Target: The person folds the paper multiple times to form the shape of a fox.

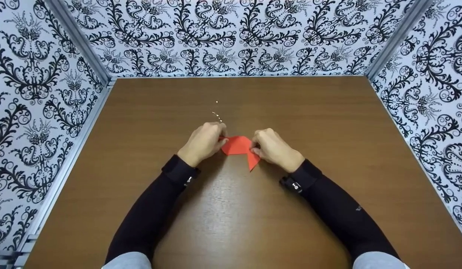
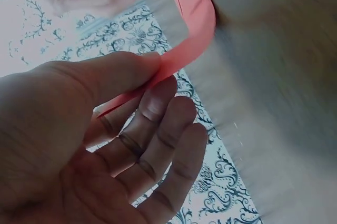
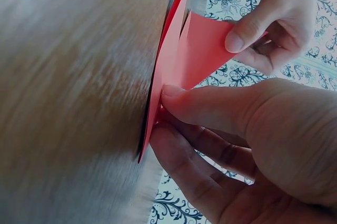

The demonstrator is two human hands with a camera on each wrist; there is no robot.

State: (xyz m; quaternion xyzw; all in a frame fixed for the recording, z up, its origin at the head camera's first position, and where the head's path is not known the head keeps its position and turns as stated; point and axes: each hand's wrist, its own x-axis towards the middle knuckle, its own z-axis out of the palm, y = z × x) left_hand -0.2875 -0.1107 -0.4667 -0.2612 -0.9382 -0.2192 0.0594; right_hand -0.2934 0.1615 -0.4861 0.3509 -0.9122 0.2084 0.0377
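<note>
Between the two hands is a folded piece of red paper point(image 1: 236, 145), with one pointed flap hanging toward the person. My left hand point(image 1: 205, 141) pinches the paper's left end; in the left wrist view the thumb lies on top and the fingers are below the bent red strip point(image 2: 197, 29). At the other side, my right hand point(image 1: 272, 146) pinches the paper near the pointed flap. The right wrist view shows its thumb and forefinger at a layered red fold point(image 3: 171, 71), close to the tabletop. Parts of both paper ends are hidden behind the fingers.
The brown wooden table point(image 1: 223, 224) extends on all sides of the hands. Small bright specks point(image 1: 217, 116) show on it just beyond the left hand. Patterned black-and-white walls point(image 1: 231, 37) with metal edge frames point(image 1: 81, 41) stand around the back and sides.
</note>
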